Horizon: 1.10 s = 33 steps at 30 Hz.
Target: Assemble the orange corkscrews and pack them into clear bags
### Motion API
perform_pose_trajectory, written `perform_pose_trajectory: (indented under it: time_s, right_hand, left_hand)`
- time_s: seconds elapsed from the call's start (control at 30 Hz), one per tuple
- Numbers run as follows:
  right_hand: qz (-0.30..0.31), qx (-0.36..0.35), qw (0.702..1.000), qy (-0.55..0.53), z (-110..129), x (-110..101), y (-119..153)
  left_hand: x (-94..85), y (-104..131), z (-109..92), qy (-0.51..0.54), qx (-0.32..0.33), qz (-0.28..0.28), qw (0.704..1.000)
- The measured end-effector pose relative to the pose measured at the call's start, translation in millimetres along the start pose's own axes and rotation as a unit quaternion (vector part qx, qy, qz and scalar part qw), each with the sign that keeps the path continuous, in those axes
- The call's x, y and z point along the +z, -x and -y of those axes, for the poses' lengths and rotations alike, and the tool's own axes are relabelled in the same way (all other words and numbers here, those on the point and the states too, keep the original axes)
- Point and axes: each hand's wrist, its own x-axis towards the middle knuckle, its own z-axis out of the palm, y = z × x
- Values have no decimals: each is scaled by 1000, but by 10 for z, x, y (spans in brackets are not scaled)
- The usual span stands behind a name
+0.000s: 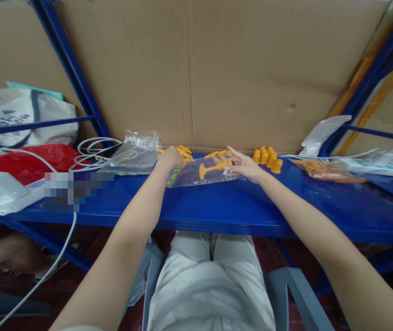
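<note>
A clear plastic bag (196, 178) lies on the blue table between my hands, with a green-edged strip at its left end. Orange plastic pieces (207, 171) show in and around it. My right hand (243, 164) is at the bag's right end, fingers apart, with the thumb toward the back and orange pieces beside the fingertips; whether it grips the bag is unclear. My left hand (170, 157) is beside more orange pieces (184, 151) at the bag's left end. Its fingers are curled and mostly hidden behind the hand.
Upright orange pieces (268, 157) stand right of my right hand. Flat clear bags (132, 158) lie left, near white cables and a power strip (20, 193). A filled orange bag (327, 170) lies right. Cardboard (196, 69) backs the blue table (217, 207).
</note>
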Motion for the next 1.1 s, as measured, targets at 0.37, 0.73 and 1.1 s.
perform_pose_trajectory:
  time_s: [0.37, 0.73, 1.1]
  right_hand:
    - [-45, -11, 998, -37, -136, -70, -124]
    - [-70, -31, 997, -18, 21, -119, -79]
    - [-24, -12, 1000, -11, -18, -108, -84]
  left_hand:
    - [2, -80, 73, 172, -11, 109, 979]
    - [-120, 14, -47, 434, 80, 168, 882]
    - [136, 76, -330, 548, 108, 228, 798]
